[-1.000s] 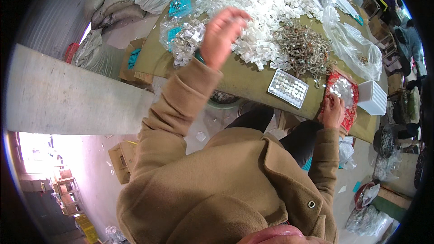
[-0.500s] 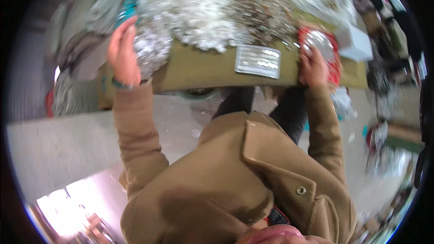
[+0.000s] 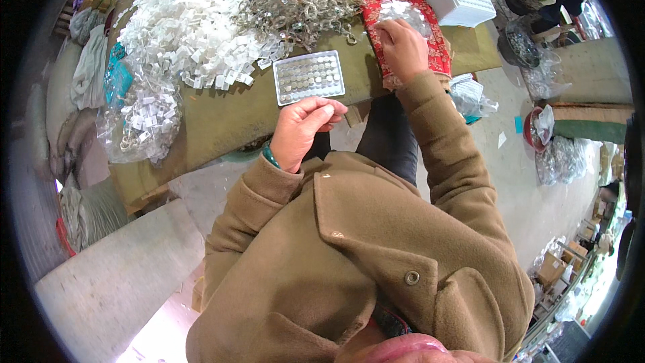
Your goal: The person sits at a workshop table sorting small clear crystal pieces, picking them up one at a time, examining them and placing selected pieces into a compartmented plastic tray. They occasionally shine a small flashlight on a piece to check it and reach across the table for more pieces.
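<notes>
My left hand (image 3: 306, 131) is in front of a shallow white tray (image 3: 277, 84) holding rows of small round silvery pieces. Its thumb and fingers are pinched together; anything between them is too small to make out. Over a red patterned cloth (image 3: 440, 60) on the right, my right hand (image 3: 406, 50) has its fingers bent and closed beside some small white pieces (image 3: 401, 9) on clear plastic. Its fingertips are partly hidden, so what they hold cannot be made out.
A large heap of small white tags (image 3: 201, 30) covers the table's left, beside a heap of metallic ring-like pieces (image 3: 295, 3). A white ridged box (image 3: 460, 1) stands at the right. Left lies a clear bag (image 3: 144, 124) of white pieces; a red basin (image 3: 537, 128) is on the floor.
My left hand has moved right, from beside the clear bag to the tray's front edge, and its fingers have closed together. My right hand stays at the red cloth. The whole view has shifted.
</notes>
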`<state>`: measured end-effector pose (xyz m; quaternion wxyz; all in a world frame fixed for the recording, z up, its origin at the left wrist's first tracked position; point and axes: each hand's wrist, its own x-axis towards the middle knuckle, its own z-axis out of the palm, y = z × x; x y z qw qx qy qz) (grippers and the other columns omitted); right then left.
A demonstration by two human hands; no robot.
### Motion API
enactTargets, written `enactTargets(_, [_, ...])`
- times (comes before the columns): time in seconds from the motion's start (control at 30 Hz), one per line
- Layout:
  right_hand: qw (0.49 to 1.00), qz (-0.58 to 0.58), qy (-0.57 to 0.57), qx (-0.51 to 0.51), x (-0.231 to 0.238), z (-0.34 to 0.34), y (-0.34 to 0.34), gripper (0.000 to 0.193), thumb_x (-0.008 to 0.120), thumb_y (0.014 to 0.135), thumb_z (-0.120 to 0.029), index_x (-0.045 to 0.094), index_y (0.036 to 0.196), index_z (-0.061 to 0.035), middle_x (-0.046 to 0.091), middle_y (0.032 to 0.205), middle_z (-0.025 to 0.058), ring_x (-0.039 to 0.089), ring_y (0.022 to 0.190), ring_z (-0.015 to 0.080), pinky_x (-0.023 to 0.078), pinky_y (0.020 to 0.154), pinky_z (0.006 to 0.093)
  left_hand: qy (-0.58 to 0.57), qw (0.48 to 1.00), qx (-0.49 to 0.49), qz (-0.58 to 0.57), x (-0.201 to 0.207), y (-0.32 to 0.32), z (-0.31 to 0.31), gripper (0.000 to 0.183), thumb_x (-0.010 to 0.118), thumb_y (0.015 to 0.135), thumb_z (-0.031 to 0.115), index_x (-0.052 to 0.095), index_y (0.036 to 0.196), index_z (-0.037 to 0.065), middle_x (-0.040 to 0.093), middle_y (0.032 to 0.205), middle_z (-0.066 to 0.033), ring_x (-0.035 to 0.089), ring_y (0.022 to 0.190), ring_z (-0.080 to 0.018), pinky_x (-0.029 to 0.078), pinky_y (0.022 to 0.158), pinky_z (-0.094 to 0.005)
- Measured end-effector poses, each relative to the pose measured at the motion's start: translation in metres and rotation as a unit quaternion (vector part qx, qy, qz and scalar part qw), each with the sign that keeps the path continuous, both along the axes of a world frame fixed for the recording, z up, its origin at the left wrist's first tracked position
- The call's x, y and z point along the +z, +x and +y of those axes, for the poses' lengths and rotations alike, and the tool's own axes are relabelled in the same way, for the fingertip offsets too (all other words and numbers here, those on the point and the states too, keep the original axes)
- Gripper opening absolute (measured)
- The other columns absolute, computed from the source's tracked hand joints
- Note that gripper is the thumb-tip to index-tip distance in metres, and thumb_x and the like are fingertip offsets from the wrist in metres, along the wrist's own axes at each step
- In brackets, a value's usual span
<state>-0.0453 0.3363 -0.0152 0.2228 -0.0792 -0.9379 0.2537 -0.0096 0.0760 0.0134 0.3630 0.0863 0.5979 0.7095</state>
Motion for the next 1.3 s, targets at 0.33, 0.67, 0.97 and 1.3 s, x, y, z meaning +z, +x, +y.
enactTargets(0.33, [0.995,-0.062,0.071,0.030,-0.026,-0.027,-0.023,0.022,0.062,0.085,-0.029,0.062,0.088,-0.0077,0.062,0.090,0.0127,0.064,0.082,0.0340,0.051,0.069,0.0451,-0.028,0.999,-0.008,-0.045,-0.010,0.005,0.007,0.020,0.054,0.095,0.017,0.066,0.104,0.004,0.068,0.101,-0.0037,0.061,0.090,-0.0101,0.049,0.082,-0.0262])
enactTargets(0.67, [0.993,-0.094,0.066,0.010,-0.019,-0.033,-0.014,0.016,0.063,0.082,-0.020,0.060,0.091,-0.0076,0.062,0.089,0.0118,0.063,0.085,0.0324,0.049,0.071,0.0424,-0.029,0.999,-0.002,-0.037,-0.012,0.004,0.003,0.021,0.054,0.095,0.019,0.067,0.103,0.005,0.068,0.100,-0.0023,0.061,0.088,-0.0089,0.048,0.080,-0.0253])
enactTargets(0.97, [0.980,-0.008,-0.194,0.043,-0.017,-0.030,0.003,0.018,0.065,0.081,-0.012,0.064,0.098,-0.0053,0.067,0.082,0.0143,0.065,0.076,0.0282,0.051,0.068,0.0387,0.021,0.992,0.059,-0.114,-0.019,-0.010,0.010,0.026,0.052,0.097,0.019,0.063,0.115,0.005,0.068,0.105,-0.0047,0.062,0.087,-0.0077,0.050,0.078,-0.0235])
enactTargets(1.3, [0.886,-0.056,-0.436,0.145,0.014,-0.054,0.044,0.016,0.067,0.087,-0.008,0.065,0.100,0.0004,0.061,0.077,-0.0024,0.054,0.066,0.0039,0.045,0.058,0.0201,0.155,0.962,0.140,-0.175,-0.021,-0.034,0.028,0.024,0.058,0.095,0.024,0.064,0.112,0.008,0.067,0.106,-0.0002,0.055,0.072,-0.0007,0.045,0.057,-0.0145])
